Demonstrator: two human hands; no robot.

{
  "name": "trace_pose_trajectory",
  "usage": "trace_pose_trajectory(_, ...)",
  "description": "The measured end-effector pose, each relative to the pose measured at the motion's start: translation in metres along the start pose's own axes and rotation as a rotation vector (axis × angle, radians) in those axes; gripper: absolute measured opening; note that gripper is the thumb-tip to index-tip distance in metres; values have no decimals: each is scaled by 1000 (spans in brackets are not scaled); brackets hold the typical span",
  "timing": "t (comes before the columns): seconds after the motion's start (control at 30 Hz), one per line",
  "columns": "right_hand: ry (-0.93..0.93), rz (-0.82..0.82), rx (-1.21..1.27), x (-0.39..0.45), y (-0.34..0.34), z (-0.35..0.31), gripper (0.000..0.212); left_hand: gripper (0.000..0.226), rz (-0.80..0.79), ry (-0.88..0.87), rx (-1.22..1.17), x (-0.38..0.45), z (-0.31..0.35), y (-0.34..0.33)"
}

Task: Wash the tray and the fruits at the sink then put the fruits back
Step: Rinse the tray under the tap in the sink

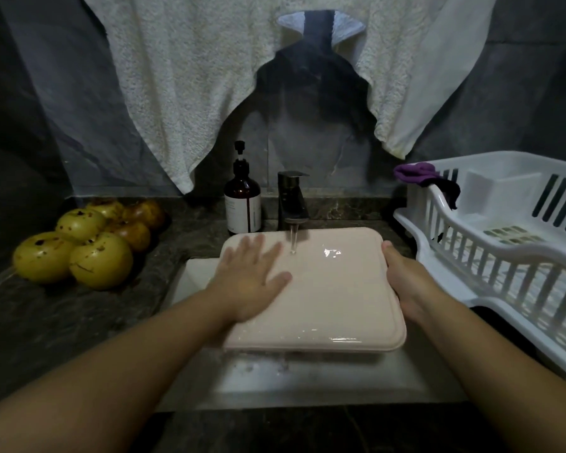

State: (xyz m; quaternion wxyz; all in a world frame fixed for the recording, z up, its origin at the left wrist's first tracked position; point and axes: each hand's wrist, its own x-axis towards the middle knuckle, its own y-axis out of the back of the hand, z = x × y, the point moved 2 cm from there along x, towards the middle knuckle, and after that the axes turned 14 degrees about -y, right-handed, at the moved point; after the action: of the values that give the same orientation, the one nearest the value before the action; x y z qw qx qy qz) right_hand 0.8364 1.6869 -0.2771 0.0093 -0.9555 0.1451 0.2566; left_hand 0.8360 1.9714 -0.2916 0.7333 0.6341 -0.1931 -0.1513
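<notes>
A pale pink tray (334,295) is held over the sink (275,384), wet and shiny, under a thin stream from the dark faucet (293,204). My left hand (249,282) lies flat on the tray's left part, fingers spread. My right hand (406,279) grips the tray's right edge, fingers curled under it. Several yellow-green and reddish fruits (85,243), spotted with dirt, sit piled on the dark counter to the left.
A brown pump bottle (242,204) stands left of the faucet. A white dish rack (510,243) fills the counter on the right, with a purple cloth (417,173) on its corner. A white towel (193,76) hangs on the wall above.
</notes>
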Motion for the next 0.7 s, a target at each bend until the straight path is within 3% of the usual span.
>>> trace_pose_trajectory(0.1,-22,8,-12,1,-2,2,49,77,17,211,-33,9,-13,4)
trace_pose_trajectory(0.2,-19,4,-30,1,-5,3,52,83,57,233,-94,24,24,-3)
trace_pose_trajectory(0.4,-15,-11,-75,2,-4,7,48,86,-18,-138,-34,34,132,-18)
trace_pose_trajectory(0.57,-51,-15,-79,5,2,8,52,83,-96,-504,38,6,96,-21)
trace_pose_trajectory(0.63,-28,6,-82,6,0,7,56,79,-63,-396,44,2,55,-11)
trace_pose_trajectory(0.7,-28,5,-52,7,0,7,56,76,-23,-123,15,4,14,-1)
